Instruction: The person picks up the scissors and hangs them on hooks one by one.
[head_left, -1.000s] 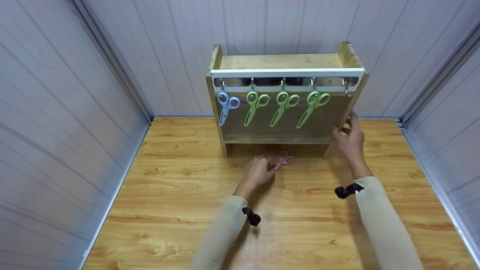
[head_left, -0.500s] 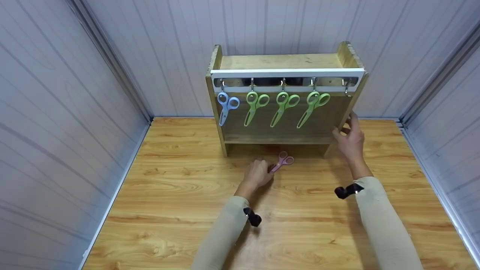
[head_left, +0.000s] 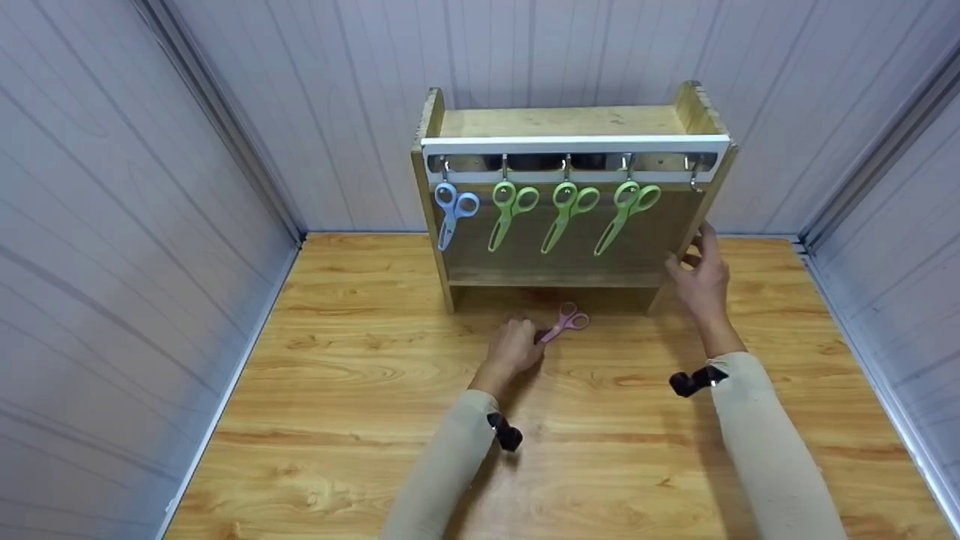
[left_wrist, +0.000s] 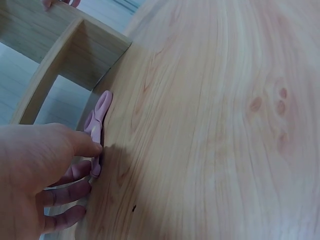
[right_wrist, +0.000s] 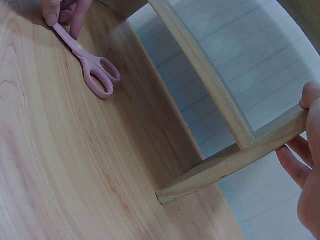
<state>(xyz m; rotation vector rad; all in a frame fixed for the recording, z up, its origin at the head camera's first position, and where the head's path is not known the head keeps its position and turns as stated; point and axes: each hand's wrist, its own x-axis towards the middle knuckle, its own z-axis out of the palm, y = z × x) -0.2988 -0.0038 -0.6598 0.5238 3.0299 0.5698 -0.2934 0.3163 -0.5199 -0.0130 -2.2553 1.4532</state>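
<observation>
Pink scissors lie on the wood-patterned surface just in front of a small wooden shelf. My left hand pinches their blade end between thumb and fingers, and the loop handles point toward the shelf. In the left wrist view the thumb lies over the blades. My right hand grips the shelf's right side panel, thumb on one face and fingers on the other. From the white rail on the shelf's front hang blue scissors at the left and three green scissors beside them.
A bare metal hook sits at the rail's right end. Behind the shelf rises a pale panelled wall, with side walls left and right. Each sleeve carries a small black camera at the wrist.
My left hand has shifted very slightly back toward me along the pink scissors' blades. The right hand stays on the side panel, and the hanging scissors have not moved.
</observation>
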